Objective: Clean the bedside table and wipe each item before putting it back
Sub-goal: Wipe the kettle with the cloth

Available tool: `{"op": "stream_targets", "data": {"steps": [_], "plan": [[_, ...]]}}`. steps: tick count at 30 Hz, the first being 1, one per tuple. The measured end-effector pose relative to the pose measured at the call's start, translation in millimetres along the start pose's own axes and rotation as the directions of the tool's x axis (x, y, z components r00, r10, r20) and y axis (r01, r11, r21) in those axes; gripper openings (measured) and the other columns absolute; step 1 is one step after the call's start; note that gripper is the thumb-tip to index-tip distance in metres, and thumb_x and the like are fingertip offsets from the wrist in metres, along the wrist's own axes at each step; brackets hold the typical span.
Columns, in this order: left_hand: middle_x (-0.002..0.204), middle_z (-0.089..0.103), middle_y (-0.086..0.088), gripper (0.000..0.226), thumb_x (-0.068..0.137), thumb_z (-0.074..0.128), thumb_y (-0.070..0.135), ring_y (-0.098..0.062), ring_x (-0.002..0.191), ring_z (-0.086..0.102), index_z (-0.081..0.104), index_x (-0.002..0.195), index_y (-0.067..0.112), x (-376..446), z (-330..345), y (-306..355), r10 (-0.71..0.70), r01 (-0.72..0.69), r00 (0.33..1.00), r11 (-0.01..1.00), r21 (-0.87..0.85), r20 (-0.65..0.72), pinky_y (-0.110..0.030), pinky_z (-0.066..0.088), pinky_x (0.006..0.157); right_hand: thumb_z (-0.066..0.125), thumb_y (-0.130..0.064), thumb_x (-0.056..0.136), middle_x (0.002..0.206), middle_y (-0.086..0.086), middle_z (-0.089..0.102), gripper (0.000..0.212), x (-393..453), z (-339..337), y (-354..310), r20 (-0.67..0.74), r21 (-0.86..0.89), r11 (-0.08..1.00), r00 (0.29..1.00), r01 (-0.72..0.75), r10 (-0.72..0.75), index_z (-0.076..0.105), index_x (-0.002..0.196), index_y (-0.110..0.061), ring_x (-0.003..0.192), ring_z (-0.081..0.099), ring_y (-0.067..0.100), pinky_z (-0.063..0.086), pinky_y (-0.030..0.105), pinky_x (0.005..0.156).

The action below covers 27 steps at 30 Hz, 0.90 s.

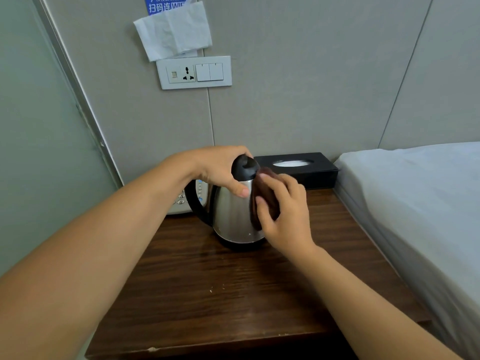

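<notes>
shiny steel kettle [235,216], glossy wood table [220,294]

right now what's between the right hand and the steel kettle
A dark brown cloth, pressed by the right hand against the shiny steel kettle's side, as the head view shows.

I am standing in what is looking like a hotel or guesthouse bedroom. A bed [415,193] with a plain white sheet is sitting right beside the dark wooden bedside table [207,294], and padded grey wall panels [298,87] are running behind both. On the table a steel electric kettle [233,216], a desk telephone [191,201] and a black tissue box [298,167] are sitting, the usual guest kit. Above them a socket and switch plate [194,72] is showing, and a blue sign [166,5], partly covered by a paper tissue [174,32], is probably advertising WiFi by scan code.
</notes>
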<state>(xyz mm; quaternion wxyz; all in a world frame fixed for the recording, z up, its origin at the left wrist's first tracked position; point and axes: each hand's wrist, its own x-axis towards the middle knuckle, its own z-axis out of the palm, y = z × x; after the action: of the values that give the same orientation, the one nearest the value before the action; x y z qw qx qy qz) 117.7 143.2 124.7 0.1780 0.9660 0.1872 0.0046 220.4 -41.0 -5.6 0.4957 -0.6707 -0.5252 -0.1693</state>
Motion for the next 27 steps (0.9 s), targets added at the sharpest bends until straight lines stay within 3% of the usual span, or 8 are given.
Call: {"op": "stream_targets", "data": {"steps": [5, 8, 13, 17, 20, 23, 27], "plan": [[0.129, 0.062, 0.007, 0.086, 0.071, 0.094, 0.040, -0.018, 0.115, 0.061, 0.047, 0.141, 0.027, -1, 3, 3, 0.017, -0.016, 1.000, 0.999, 0.037, -0.002, -0.036, 0.049, 0.100, 0.068, -0.028, 0.091, 0.119, 0.000, 0.061, 0.035, -38, 0, 12, 0.089, -0.028, 0.992, 0.989, 0.120, -0.117, 0.069, 0.124, -0.020, 0.101, 0.058, 0.020, 0.055, 0.034, 0.078], [0.127, 0.060, 0.008, 0.101, 0.060, 0.100, 0.044, -0.018, 0.112, 0.059, 0.041, 0.140, 0.030, -4, 1, 6, 0.002, -0.004, 1.000, 0.997, 0.082, 0.022, -0.038, 0.049, 0.097, 0.066, -0.030, 0.091, 0.109, -0.006, 0.064, 0.029, -35, -12, 11, 0.164, -0.004, 0.993, 0.980, 0.117, -0.115, 0.071, 0.119, -0.023, 0.095, 0.062, 0.017, 0.056, 0.038, 0.077], [0.123, 0.060, 0.009, 0.104, 0.054, 0.102, 0.040, -0.018, 0.110, 0.059, 0.040, 0.137, 0.031, -8, 2, 11, -0.002, 0.000, 1.000, 0.995, 0.099, 0.021, -0.037, 0.050, 0.094, 0.069, -0.026, 0.093, 0.113, -0.009, 0.066, 0.031, 28, -22, -13, 0.041, 0.076, 0.997, 0.999, -0.008, 0.005, 0.065, 0.123, -0.028, 0.103, 0.062, 0.009, 0.054, 0.034, 0.088], [0.120, 0.061, 0.009, 0.104, 0.053, 0.102, 0.043, -0.019, 0.107, 0.060, 0.039, 0.136, 0.032, -8, 2, 10, -0.011, 0.009, 1.000, 0.994, 0.109, 0.013, -0.039, 0.050, 0.093, 0.070, -0.024, 0.093, 0.110, -0.005, 0.065, 0.029, 25, -15, -7, 0.019, 0.054, 0.997, 0.998, 0.051, -0.052, 0.069, 0.122, -0.021, 0.100, 0.062, 0.011, 0.055, 0.032, 0.084], [0.121, 0.061, 0.012, 0.106, 0.052, 0.101, 0.047, -0.019, 0.107, 0.060, 0.039, 0.137, 0.034, -8, 4, 8, -0.016, 0.016, 1.000, 0.993, 0.113, -0.002, -0.038, 0.050, 0.093, 0.074, -0.017, 0.090, 0.105, -0.009, 0.064, 0.024, -17, -18, 12, 0.112, 0.092, 0.995, 0.993, 0.035, -0.045, 0.071, 0.113, -0.020, 0.097, 0.062, 0.006, 0.055, 0.030, 0.082], [0.122, 0.060, 0.012, 0.105, 0.053, 0.101, 0.046, -0.019, 0.107, 0.059, 0.040, 0.138, 0.033, -8, 4, 11, -0.014, 0.015, 1.000, 0.993, 0.117, -0.009, -0.035, 0.048, 0.089, 0.077, -0.021, 0.086, 0.098, -0.016, 0.064, 0.018, -34, -25, 26, 0.248, -0.008, 0.997, 0.966, -0.075, 0.075, 0.070, 0.101, -0.029, 0.090, 0.063, 0.005, 0.057, 0.038, 0.078], [0.121, 0.061, 0.013, 0.105, 0.052, 0.101, 0.049, -0.019, 0.108, 0.060, 0.040, 0.136, 0.035, -10, 3, 12, -0.036, 0.037, 0.999, 0.992, 0.120, -0.010, -0.038, 0.049, 0.093, 0.073, -0.028, 0.090, 0.099, -0.017, 0.066, 0.015, 2, -35, 19, 0.201, 0.059, 0.991, 0.974, -0.120, 0.106, 0.068, 0.103, -0.032, 0.093, 0.063, 0.003, 0.056, 0.032, 0.083]]}}
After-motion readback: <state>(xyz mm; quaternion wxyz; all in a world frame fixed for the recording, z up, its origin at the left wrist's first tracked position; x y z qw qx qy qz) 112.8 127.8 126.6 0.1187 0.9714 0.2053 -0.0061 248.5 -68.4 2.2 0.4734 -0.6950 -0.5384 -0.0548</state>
